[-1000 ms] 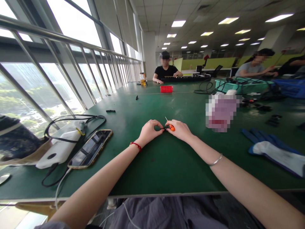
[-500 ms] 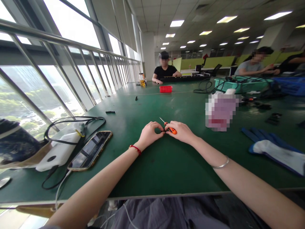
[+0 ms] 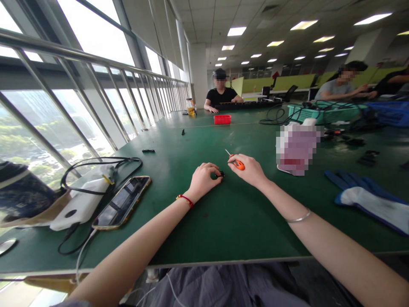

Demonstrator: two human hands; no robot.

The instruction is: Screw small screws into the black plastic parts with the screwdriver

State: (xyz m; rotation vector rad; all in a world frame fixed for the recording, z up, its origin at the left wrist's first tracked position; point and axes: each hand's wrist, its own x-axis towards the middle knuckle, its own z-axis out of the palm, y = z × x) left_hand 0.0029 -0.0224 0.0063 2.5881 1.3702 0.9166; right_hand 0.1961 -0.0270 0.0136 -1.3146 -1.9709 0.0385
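My left hand (image 3: 204,179) pinches a small black part (image 3: 220,174) just above the green tabletop; the part's exact kind is too small to make out. To its right, my right hand (image 3: 251,169) is closed around a screwdriver with an orange and black handle (image 3: 238,164). The thin metal shaft points up and to the left, away from me, and its tip is apart from the black part. A gap of bare green table (image 3: 211,226) lies between my two hands.
A phone (image 3: 123,202) with cables lies left, beside a white case (image 3: 79,204). On the right are a blue-and-white glove (image 3: 373,202) and a blurred-out packet (image 3: 297,149). Farther off stand a red tray (image 3: 222,120), a green basket (image 3: 326,114) and a co-worker (image 3: 220,91).
My right hand has moved right and slightly away from me with the screwdriver, parting from my left hand. My left hand stays almost in place with the black part.
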